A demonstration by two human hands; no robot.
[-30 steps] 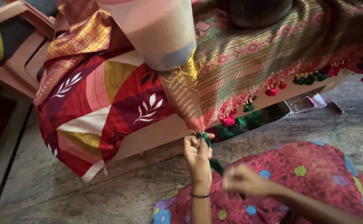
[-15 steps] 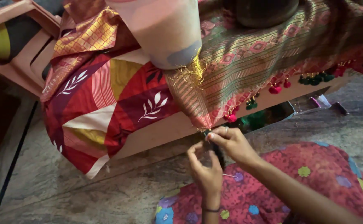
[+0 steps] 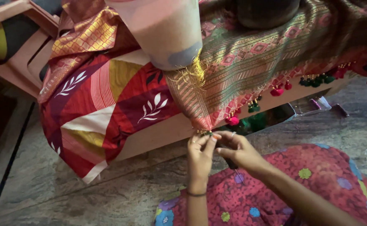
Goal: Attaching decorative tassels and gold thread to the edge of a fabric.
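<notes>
Left hand [image 3: 200, 157]: grip pinched the hanging corner of the cloth [image 3: 242, 71].
Right hand [image 3: 239, 150]: grip pinched a dark tool [image 3: 230, 162] just beside that corner.
Cloth: woven, draped over the bed [image 3: 158, 136] edge, red and green tassels [image 3: 254, 106] along its hem.
Near: red flowered fabric [image 3: 301, 184].
</notes>
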